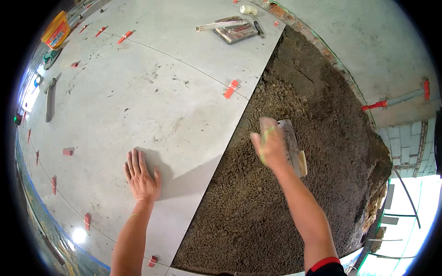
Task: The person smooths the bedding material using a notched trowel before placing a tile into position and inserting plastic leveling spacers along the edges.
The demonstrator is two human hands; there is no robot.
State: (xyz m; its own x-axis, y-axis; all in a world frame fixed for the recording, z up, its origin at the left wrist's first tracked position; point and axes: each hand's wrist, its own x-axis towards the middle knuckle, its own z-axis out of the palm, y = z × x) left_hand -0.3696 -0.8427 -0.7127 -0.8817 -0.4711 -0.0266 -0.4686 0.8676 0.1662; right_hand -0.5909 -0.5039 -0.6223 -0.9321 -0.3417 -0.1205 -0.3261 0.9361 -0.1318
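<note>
Left hand: My left hand (143,181) lies palm down on the pale grey tile floor (106,124), at eight o'clock from the centre of view; its fingers are slightly spread, the thumb held apart.
Right hand: My right hand (271,142), blurred, is at three o'clock near the centre, overlapping the trowel's left edge. I cannot tell whether its fingers are pressed together or how they close; the blur hides this.
Trowel: The flat metal trowel (291,142) is just to the three o'clock side of that hand, over the mortar.
Mortar: Coarse, brown-grey mortar (248,221) stretches from one round to six o'clock, meeting the tiles along a straight diagonal edge.
Joint: A red clip (231,89) sits on the thin tile joint at twelve o'clock.
Tools: At twelve, farther out, a flat rectangular tool (235,30) lies near a white mallet head (248,10); a hammer (50,99) lies between nine and ten.
Bucket: A yellow bucket (55,30) stands at ten o'clock.
</note>
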